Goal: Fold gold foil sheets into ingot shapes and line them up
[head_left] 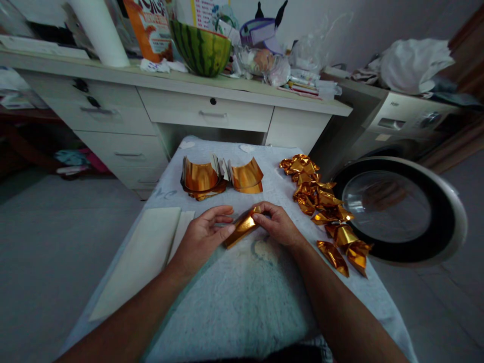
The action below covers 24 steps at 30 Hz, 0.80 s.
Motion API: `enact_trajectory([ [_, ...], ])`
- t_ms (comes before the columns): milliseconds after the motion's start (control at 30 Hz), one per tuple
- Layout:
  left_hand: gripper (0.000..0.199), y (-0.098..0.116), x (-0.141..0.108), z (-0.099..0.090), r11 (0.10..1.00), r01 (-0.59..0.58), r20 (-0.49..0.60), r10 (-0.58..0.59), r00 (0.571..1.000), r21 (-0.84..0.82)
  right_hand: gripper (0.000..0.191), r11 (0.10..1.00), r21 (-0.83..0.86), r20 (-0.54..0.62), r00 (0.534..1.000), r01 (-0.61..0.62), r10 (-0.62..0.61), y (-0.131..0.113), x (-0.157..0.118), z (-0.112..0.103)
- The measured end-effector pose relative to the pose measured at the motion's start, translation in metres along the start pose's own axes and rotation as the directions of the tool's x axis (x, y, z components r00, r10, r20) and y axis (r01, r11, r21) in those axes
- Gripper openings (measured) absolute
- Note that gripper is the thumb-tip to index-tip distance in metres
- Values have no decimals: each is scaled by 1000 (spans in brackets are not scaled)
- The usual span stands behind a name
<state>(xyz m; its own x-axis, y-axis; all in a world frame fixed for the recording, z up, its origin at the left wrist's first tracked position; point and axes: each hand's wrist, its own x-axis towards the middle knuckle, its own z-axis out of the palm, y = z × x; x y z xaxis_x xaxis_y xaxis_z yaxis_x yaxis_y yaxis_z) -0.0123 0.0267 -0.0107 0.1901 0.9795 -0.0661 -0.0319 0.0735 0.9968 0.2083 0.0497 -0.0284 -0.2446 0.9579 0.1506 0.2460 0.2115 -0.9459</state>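
A gold foil paper (241,230) folded into a narrow strip is held at its upper right end by my right hand (278,223), thumb on top and fingers behind. My left hand (206,233) is beside the strip's left side, fingers stretched and apart, its thumb tip at or touching the foil edge. Just beyond my hands stand two curved stacks of gold foil sheets, a left stack (202,177) and a right stack (247,176). A row of folded gold foil pieces (306,194) runs along the table's right side; a single folded piece (333,257) lies at its near end.
A pale cloth (272,302) covers the table. Cream paper sheets (139,252) lie at its left. An open washing machine door (393,209) stands close to the right edge. Behind is a white desk (212,108) with a cut watermelon (200,50) and plastic bags.
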Motion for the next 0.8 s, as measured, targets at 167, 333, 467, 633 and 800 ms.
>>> enact_trajectory([
  [167,48,0,2,4,998,-14,18,15,1000,-55,29,997,54,-70,996,-49,53,-1,0,4],
  [333,57,-11,5,4,999,-13,40,12,999,29,26,989,117,-92,990,-95,106,3,0,6],
  [467,44,-13,6,4,984,22,-48,-14,999,174,21,982,166,-80,991,-95,110,4,1,8],
  [633,31,-5,6,4,984,59,-85,-45,995,170,25,956,274,-61,990,-103,124,-2,1,10],
  [800,28,-5,4,3,980,-2,-90,20,996,198,48,942,311,-50,988,-123,146,-7,-1,9],
])
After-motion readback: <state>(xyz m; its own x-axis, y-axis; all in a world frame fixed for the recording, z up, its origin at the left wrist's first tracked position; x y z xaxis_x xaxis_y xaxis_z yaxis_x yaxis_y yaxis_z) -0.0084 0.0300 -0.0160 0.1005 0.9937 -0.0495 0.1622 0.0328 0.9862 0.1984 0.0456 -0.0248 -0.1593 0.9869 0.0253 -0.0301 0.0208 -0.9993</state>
